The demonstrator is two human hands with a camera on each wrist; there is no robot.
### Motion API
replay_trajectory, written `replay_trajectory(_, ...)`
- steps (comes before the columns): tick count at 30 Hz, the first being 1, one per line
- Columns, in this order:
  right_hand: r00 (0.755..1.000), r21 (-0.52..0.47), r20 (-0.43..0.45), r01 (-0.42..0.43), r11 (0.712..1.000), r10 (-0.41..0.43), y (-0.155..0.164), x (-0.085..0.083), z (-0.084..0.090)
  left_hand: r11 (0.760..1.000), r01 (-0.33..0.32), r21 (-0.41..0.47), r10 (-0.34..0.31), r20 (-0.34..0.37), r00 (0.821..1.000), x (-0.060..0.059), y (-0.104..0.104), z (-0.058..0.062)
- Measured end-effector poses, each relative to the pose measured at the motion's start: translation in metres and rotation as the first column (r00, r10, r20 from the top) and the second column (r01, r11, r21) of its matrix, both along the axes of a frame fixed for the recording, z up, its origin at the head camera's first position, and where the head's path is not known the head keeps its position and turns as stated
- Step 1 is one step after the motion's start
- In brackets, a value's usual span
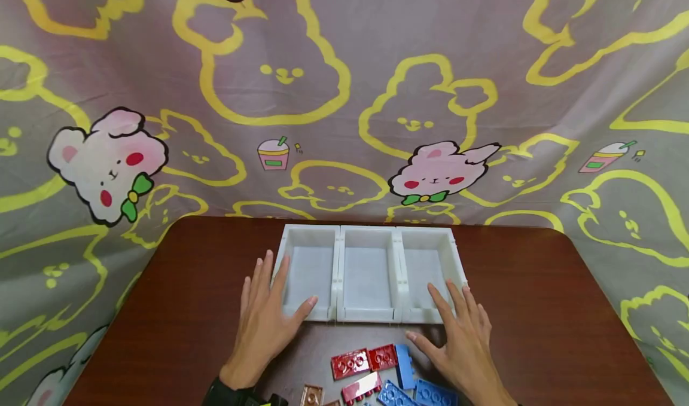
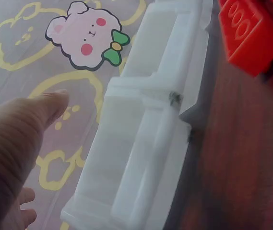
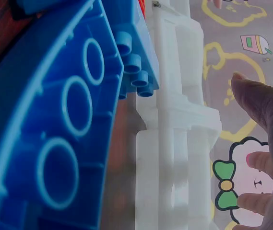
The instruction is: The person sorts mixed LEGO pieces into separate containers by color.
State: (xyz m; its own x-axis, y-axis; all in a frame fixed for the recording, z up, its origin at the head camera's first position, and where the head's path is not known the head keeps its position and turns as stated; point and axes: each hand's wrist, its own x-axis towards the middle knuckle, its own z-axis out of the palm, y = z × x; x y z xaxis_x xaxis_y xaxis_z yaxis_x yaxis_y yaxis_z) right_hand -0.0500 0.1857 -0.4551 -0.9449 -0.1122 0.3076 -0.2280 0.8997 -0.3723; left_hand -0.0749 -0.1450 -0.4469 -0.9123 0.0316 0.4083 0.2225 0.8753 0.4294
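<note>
left hand [image 1: 266,322] + right hand [image 1: 465,343] apart, fingers spread, gripping nothing | white bins [image 1: 368,315] between them | bricks [image 1: 383,358] between wrists | imo even pressure keeps bins square

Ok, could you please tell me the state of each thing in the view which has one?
Left hand: fingers extended, holding nothing
Right hand: fingers extended, holding nothing
Bins: side by side, open tops up
Red bricks: outside the bins, at least one hollow side up
Blue bricks: outside the bins, one on its side
Brown bricks: outside the bins, partly out of view
</note>
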Motion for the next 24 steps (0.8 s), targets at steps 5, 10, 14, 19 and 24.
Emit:
replay_trajectory(5, 0.999, 0.01, 0.031, -0.012, 1.0, 0.012, -0.007, 0.002, -0.002, 1.0, 0.011, 0.006, -0.011, -0.002, 1.0, -0.012, -0.009, 0.002)
replay_trajectory(10, 0.999, 0.002, 0.031, -0.032, 0.999, 0.032, -0.013, 0.004, -0.005, 1.0, 0.006, -0.018, -0.006, 0.024, 1.0, -0.024, -0.023, 0.002)
replay_trajectory(14, 0.998, -0.016, -0.001, -0.058, 0.998, 0.058, -0.015, 0.002, -0.005, 1.0, -0.013, -0.028, 0.015, 0.068, 0.998, -0.035, -0.031, 0.005)
replay_trajectory(19, 0.998, -0.021, -0.023, -0.056, 0.998, 0.055, -0.009, 0.0, -0.001, 1.0, -0.002, -0.006, 0.003, 0.11, 0.994, -0.055, -0.026, 0.014)
replay_trajectory(24, 0.999, -0.017, -0.035, -0.041, 0.999, 0.04, -0.002, 0.0, 0.003, 1.0, 0.028, 0.003, -0.028, 0.147, 0.989, -0.068, -0.018, 0.018)
